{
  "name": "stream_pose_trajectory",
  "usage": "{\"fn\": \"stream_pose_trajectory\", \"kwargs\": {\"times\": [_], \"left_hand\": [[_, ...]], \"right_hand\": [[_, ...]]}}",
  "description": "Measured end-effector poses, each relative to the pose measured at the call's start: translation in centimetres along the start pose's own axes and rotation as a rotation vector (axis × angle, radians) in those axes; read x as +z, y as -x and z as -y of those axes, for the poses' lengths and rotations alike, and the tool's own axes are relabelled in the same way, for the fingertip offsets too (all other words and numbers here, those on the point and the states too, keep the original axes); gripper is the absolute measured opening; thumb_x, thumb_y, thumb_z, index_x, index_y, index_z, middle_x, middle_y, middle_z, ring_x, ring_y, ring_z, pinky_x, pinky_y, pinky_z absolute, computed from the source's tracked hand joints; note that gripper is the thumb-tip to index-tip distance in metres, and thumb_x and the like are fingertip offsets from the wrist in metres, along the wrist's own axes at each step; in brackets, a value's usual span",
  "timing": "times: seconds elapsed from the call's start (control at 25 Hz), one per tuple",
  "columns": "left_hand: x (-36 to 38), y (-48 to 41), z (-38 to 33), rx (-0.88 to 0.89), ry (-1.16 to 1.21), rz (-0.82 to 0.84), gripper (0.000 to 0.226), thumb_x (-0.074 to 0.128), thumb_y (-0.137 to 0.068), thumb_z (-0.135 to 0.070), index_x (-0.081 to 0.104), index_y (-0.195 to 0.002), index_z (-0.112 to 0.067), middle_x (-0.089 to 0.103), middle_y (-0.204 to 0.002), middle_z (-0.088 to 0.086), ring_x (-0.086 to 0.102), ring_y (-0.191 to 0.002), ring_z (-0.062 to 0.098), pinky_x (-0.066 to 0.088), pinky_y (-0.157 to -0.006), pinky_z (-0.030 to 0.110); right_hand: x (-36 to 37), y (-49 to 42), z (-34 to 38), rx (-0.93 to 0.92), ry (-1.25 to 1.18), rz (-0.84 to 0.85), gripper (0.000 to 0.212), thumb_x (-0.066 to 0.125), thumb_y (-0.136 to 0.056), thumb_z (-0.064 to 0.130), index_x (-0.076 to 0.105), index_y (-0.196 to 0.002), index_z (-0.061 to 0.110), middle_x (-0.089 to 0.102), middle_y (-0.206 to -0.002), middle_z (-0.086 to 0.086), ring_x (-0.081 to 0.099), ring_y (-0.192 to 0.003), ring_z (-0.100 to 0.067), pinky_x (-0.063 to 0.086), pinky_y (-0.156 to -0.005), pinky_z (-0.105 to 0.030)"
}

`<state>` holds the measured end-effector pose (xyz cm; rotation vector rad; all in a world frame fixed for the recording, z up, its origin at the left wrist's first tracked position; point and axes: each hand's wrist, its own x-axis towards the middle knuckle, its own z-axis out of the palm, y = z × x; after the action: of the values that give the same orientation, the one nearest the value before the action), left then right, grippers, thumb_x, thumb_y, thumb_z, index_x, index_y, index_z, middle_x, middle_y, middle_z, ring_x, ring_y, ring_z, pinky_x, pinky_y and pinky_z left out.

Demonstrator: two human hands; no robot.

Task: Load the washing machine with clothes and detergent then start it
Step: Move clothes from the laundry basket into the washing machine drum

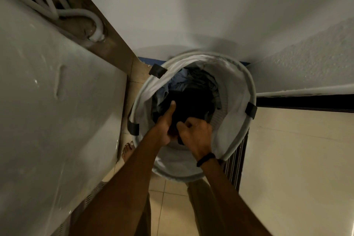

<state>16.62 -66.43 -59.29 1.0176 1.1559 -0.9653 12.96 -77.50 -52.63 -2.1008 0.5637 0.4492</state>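
Fetching clothes, clutching a black garment (193, 105) in the hamper (251, 90) with left hand (164, 127) and right hand (198, 135); next, probably hoisting it out leftward.

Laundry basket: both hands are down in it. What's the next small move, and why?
Probably lift the dark garment up clear of the laundry basket: left hand and right hand both grip it, it tops the pile, and the washing machine stands beside it on the left.
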Motion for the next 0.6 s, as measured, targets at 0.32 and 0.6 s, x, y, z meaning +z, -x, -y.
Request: {"fn": "stream_pose_trajectory", "kwargs": {"times": [0.32,0.6], "left_hand": [[1.3,13.2,-1.0,0.251,-0.13,-0.226,0.019,0.057,-0.083,-0.025,0.068,-0.089,-0.01,0.069,-0.095,0.013,0.066,-0.093,0.031,0.057,-0.085,0.043],[2.7,36.8,-3.0,0.415,-0.236,0.033,0.013,0.061,-0.081,-0.015,0.07,-0.09,-0.011,0.071,-0.091,0.007,0.066,-0.091,0.027,0.051,-0.069,0.031]], "right_hand": [[-7.0,7.5,4.8,0.119,-0.362,-0.024,0.035,0.061,-0.087,0.029,0.06,-0.055,0.014,0.055,-0.051,-0.003,0.052,-0.049,-0.017,0.044,-0.049,-0.029],[-13.0,10.1,11.8,0.638,-0.631,0.119,0.079,0.059,-0.067,0.083,0.06,-0.12,0.024,0.067,-0.111,-0.005,0.064,-0.103,-0.026,0.054,-0.089,-0.046]]}}
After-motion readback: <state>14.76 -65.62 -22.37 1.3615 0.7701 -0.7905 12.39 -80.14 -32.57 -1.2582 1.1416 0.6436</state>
